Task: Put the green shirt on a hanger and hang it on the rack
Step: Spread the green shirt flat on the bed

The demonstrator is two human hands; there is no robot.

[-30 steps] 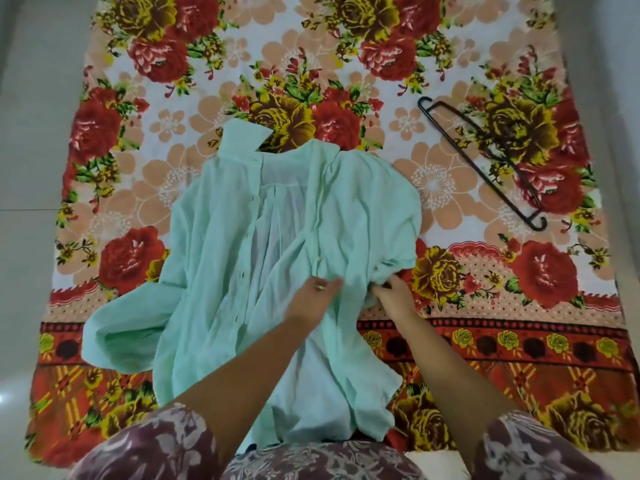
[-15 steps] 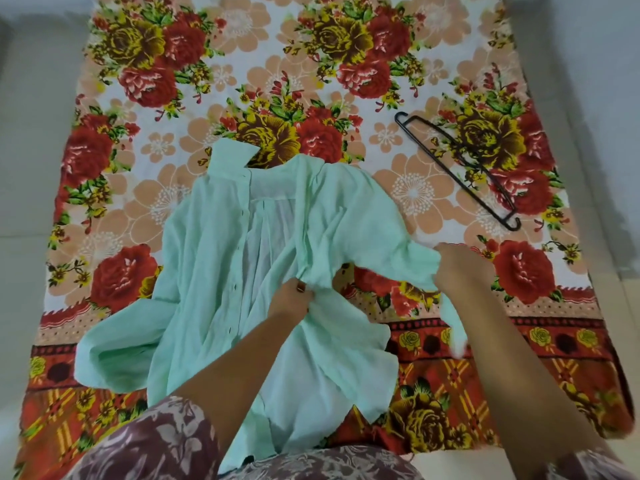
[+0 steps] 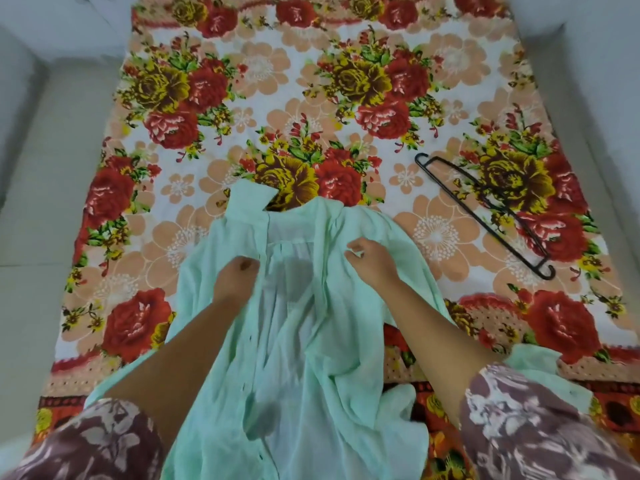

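Note:
The pale green shirt lies spread on a flowered sheet, collar pointing away from me, its front open so the thin back panel shows. My left hand rests on the left front edge near the button strip, fingers curled into the cloth. My right hand pinches the right front panel near the shoulder. One sleeve end lies out to the right, past my right forearm. A black hanger lies flat on the sheet to the right of the shirt, apart from both hands. No rack is in view.
The flowered sheet covers a mattress on a pale tiled floor. A light wall runs along the right side. My patterned sleeves fill the lower corners.
My right hand let the sleeve go out to the right and came back up to the right shoulder area. My left hand moved up toward the collar. The view tilted further up the sheet.

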